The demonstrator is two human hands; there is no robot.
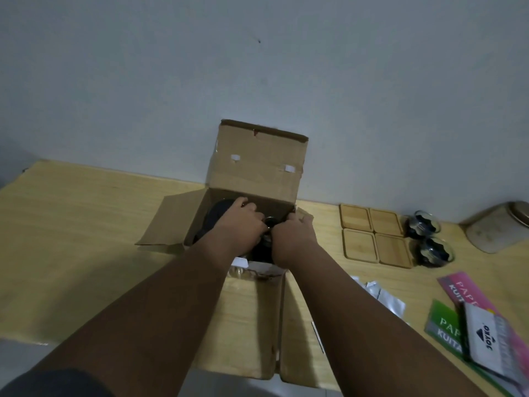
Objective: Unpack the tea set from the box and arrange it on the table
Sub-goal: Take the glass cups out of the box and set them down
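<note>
Box [252, 179], cardboard, flaps open, on counter [86, 224]. Left hand [243, 219] and right hand [292, 233] inside, grip closed round a dark round piece [269, 222]; identity unclear. Lift straight up, both hands, clear of walls. Coasters [375, 236] and glass cups [429, 239] already out, right.

Both arms reach into an open cardboard box [259, 167] standing against the wall on a pale wooden table [86, 224]. The left hand [243, 222] and right hand [292, 236] sit close together over something dark and round [269, 222] inside; what it is I cannot tell. To the right lie four square wooden coasters [375, 234] in a two-by-two block, and just beside them two glass cups [429, 239]. Nearer the table's edge lie foil sachets [386, 296] and pink and green booklets [458, 310].
</note>
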